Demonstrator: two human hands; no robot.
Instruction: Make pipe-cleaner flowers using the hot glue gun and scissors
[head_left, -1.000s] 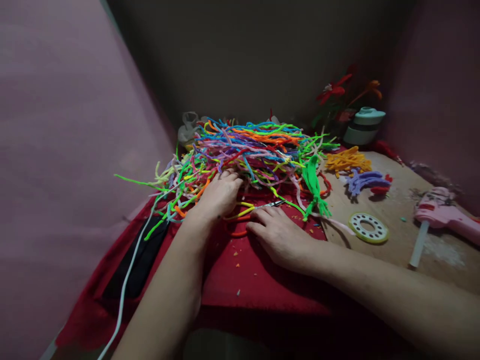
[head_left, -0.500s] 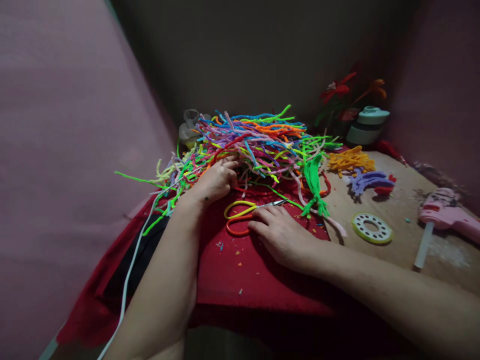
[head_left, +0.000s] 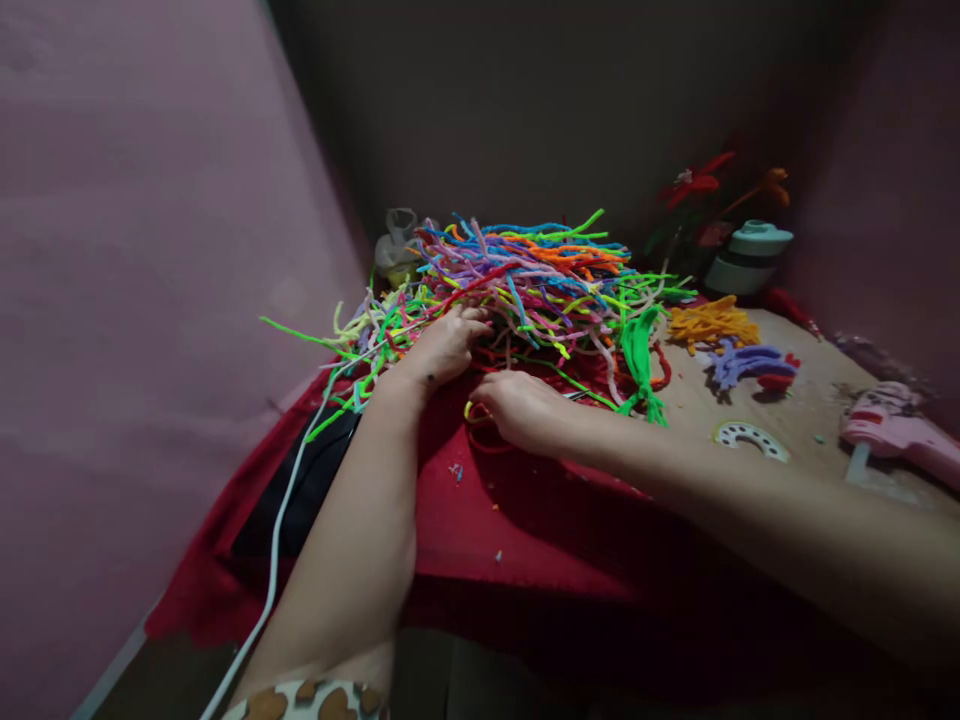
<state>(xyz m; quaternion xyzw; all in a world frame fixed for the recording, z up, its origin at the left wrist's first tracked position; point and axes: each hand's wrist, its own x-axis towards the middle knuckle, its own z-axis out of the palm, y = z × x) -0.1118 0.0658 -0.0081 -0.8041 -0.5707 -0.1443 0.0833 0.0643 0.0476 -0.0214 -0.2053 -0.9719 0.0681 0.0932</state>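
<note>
A big tangled heap of many-coloured pipe cleaners (head_left: 540, 270) lies at the back of the red-covered table. My left hand (head_left: 448, 342) is at its front edge, fingers bent around some pipe cleaners, tips partly hidden among them. Close by on the right, my right hand (head_left: 521, 405) hovers over the scissors with its fingers curled together toward the heap. Anything between those fingers is hidden. Under it, only part of the scissors' yellow handle (head_left: 472, 412) and a bit of blade show. A bundle of green pipe cleaners (head_left: 637, 350), tied near its lower end, rests against the heap's right side.
On the brown board (head_left: 686, 385) are orange pieces (head_left: 712, 322), purple pieces (head_left: 750, 363), a white-and-yellow ring (head_left: 750, 437) and a pink glue gun (head_left: 889, 425). A lidded jar (head_left: 750, 258) stands behind. A white cable (head_left: 279, 510) runs down the left over a dark item (head_left: 296, 500).
My right hand has left its place beside the scissors and moved up and left, close to my left hand, its fingers now curled. My left hand remains at the heap; the view has shifted slightly.
</note>
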